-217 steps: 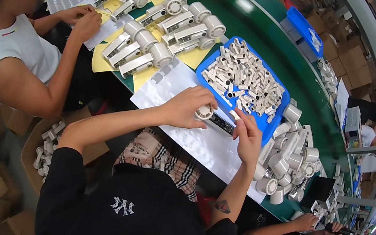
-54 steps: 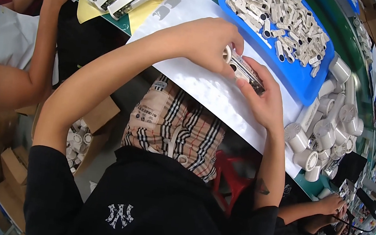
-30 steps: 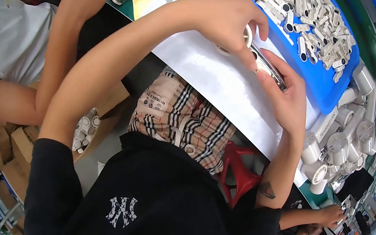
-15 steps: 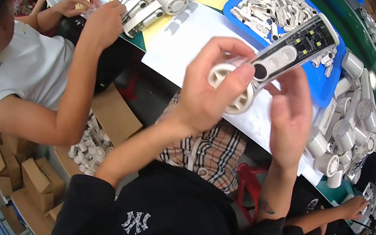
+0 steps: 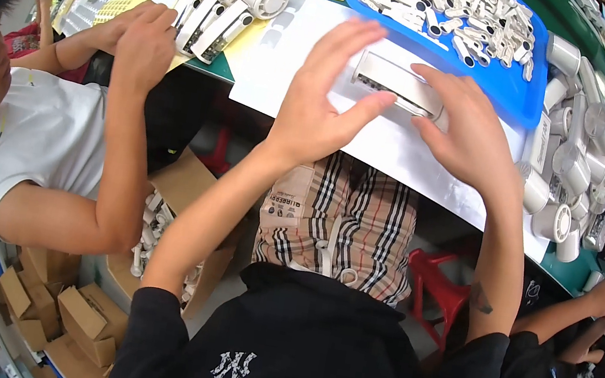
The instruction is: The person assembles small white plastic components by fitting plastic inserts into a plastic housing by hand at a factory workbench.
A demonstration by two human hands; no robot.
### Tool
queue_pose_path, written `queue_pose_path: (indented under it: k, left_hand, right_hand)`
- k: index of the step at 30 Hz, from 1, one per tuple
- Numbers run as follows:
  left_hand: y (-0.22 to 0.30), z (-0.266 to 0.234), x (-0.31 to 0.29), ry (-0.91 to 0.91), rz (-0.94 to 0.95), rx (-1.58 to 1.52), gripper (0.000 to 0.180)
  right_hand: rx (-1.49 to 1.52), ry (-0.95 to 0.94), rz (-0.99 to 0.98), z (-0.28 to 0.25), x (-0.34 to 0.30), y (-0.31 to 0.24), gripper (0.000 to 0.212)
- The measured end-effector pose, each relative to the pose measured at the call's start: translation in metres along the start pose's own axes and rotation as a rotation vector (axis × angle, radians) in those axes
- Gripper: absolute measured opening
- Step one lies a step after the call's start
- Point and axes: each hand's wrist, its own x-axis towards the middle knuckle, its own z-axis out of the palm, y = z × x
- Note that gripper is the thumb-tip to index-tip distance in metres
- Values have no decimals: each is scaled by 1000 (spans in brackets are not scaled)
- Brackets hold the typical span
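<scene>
A white handheld device (image 5: pixel 402 84) with a long flat body and a strip of dark circuit board along its side is over the white sheet (image 5: pixel 273 77) in front of me. My right hand (image 5: pixel 474 129) has its thumb and fingers around the device's right end, and its palm hides that end. To the left of the device, my left hand (image 5: pixel 324 101) is open, fingers raised and spread, thumb pointing toward the device's lower edge. The left fingers are slightly blurred.
Beyond my hands stands a blue tray (image 5: pixel 519 97) of small white parts. White round-headed housings (image 5: pixel 580 158) are heaped at the right. Similar assembled devices (image 5: pixel 228 7) lie on yellow sheets at the left, beside a co-worker's hands (image 5: pixel 144 37). A red stool (image 5: pixel 441 290) stands below the table.
The device has come down from its raised tilt to near the sheet and has turned, its round head now out of sight. My left hand has let go and spread its fingers.
</scene>
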Motion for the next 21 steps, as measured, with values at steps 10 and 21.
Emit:
queue_pose_path:
  k: [10, 21]
  left_hand:
    - [-31, 11, -6, -340, 92, 216, 48]
    - [-41, 13, -6, -424, 136, 312, 45]
  right_hand:
    - [-111, 34, -95, 25, 3, 8, 41]
    - [-245, 201, -201, 42, -6, 16, 36]
